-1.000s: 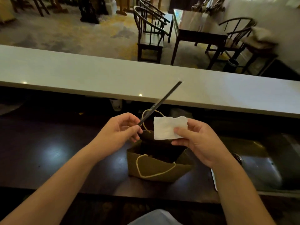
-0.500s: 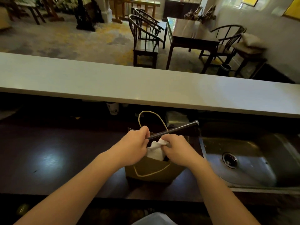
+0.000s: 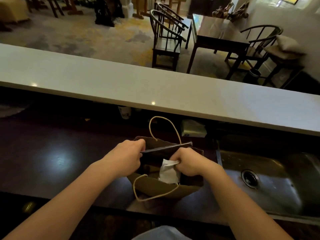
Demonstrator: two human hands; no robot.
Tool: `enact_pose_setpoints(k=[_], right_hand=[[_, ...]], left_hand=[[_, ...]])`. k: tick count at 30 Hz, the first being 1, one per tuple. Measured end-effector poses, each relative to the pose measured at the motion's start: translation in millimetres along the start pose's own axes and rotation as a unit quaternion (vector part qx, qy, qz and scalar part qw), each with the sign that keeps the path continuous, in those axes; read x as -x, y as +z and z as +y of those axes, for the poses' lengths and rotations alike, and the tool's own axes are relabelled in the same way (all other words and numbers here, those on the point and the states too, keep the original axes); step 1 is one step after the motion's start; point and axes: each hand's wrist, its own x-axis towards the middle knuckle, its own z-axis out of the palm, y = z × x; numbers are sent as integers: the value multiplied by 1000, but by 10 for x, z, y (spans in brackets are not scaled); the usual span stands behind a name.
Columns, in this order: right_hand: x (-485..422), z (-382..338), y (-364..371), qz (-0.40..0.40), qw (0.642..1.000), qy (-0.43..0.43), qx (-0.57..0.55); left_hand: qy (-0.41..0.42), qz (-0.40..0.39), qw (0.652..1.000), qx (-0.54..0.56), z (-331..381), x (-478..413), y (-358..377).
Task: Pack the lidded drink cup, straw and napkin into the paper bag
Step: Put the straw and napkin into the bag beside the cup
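A brown paper bag with cord handles stands open on the dark counter. My left hand pinches one end of a dark straw, which lies nearly level across the bag's mouth. My right hand grips a white napkin that hangs down inside the bag's opening. The inside of the bag is dark, and I cannot make out a lidded cup in it.
A steel sink with a drain lies right of the bag. A raised pale bar top runs across behind. Under it sit a white cup and a napkin pack. Chairs and a table stand beyond.
Both hands have dropped from above the bag to its mouth. The napkin went from held up flat to hanging inside the bag, and the straw tilted from steep to nearly level.
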Motion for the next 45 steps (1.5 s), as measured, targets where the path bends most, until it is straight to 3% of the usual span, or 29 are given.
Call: enact_pose_setpoints(k=[5,10,14,16,21,26,30,32,34,37,40,42,45], right_hand=[[-278,-305,138,-88,993,-26,74],[-798,-414,392,-127,981,31,140],[-1030,-234,544,-169,972,159,-29],[-1050,-190,606,-196,963,174,-67],[-1095,-74,792,-217,955,174,-104],[-1098,-32,689,-209,968,136,-40],[-909,-121,494,-221,968,104,-62],[-713,-110,360,-192,979,44,-52],[-424,-57,238,-163,973,8,-163],[21,-71,84,-117,876,-47,-466],[256,-149,16,-20,806,-120,-579],[299,-186,13,47,807,-134,-574],[328,-171,-20,126,857,-121,-485]], left_hand=[[-6,13,1000,25,20,-1,-6],[-17,20,999,36,-23,12,6],[-39,17,998,49,-56,36,13],[-45,9,997,56,-72,68,22],[-51,-4,997,62,-10,106,69],[-30,-8,998,47,74,145,41],[-25,-29,997,66,62,167,5],[-22,-33,996,80,47,172,1],[-14,-23,996,81,30,177,-2],[18,-1,997,72,44,173,21],[61,23,996,68,96,147,87],[79,38,994,72,112,132,117],[80,46,992,87,99,171,122]])
